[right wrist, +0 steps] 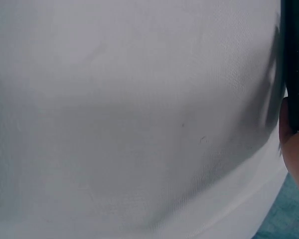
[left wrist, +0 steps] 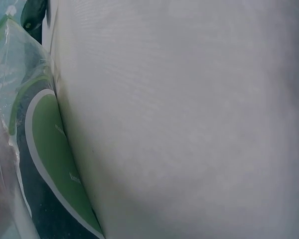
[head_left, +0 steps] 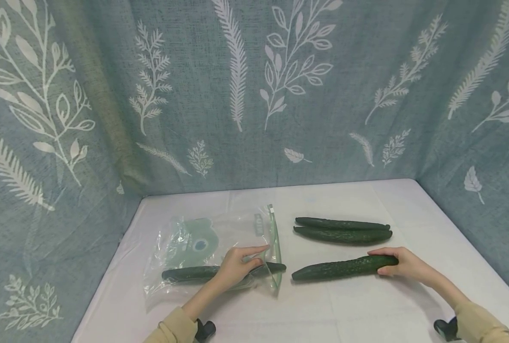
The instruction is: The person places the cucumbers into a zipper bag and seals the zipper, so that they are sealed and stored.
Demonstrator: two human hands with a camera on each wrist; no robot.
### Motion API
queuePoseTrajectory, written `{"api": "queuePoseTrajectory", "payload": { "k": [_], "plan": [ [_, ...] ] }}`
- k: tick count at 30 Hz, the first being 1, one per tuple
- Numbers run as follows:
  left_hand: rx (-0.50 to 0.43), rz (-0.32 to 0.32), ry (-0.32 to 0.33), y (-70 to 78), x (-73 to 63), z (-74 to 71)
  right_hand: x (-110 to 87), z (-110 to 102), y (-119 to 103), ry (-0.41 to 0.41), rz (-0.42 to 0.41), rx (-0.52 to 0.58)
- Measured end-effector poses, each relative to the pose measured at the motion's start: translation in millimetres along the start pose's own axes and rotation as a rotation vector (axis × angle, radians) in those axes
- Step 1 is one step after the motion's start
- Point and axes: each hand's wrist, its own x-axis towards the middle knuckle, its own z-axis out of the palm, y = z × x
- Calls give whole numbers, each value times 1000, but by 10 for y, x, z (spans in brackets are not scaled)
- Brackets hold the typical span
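Note:
A clear zip bag (head_left: 237,224) with a pale green print lies at the left of the table, its green-edged mouth facing right. One cucumber (head_left: 190,273) lies inside it, its right end reaching the mouth. My left hand (head_left: 233,269) holds the bag's upper layer near the mouth, over that cucumber, thumb and index finger apart at the tips. In the left wrist view the plastic covers much of this hand. My right hand (head_left: 406,266) grips the right end of another cucumber (head_left: 335,270), whose left end points at the bag mouth. The thumb (right wrist: 294,154) shows in the right wrist view.
Behind the gripped cucumber, two more cucumbers (head_left: 342,235) lie side by side. A white cloth (head_left: 323,314) covers the table. Blue-green curtains (head_left: 254,157) with white leaf patterns hang at the back and both sides.

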Motion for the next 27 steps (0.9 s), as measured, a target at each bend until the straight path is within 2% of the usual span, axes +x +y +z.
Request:
{"api": "queuePoseTrajectory", "payload": {
  "k": [8,17,25,27],
  "plan": [
    [4,8,3,-1,-4,-14,-35,56,-80,37,65,-6],
    [-6,14,6,16,-24,-15,-54,85,-175,28,174,-5],
    [-3,4,15,19,-26,-13,-79,95,-230,14,292,78],
    [-2,1,14,18,-24,-11,-90,99,-234,15,297,97]
  ]
}}
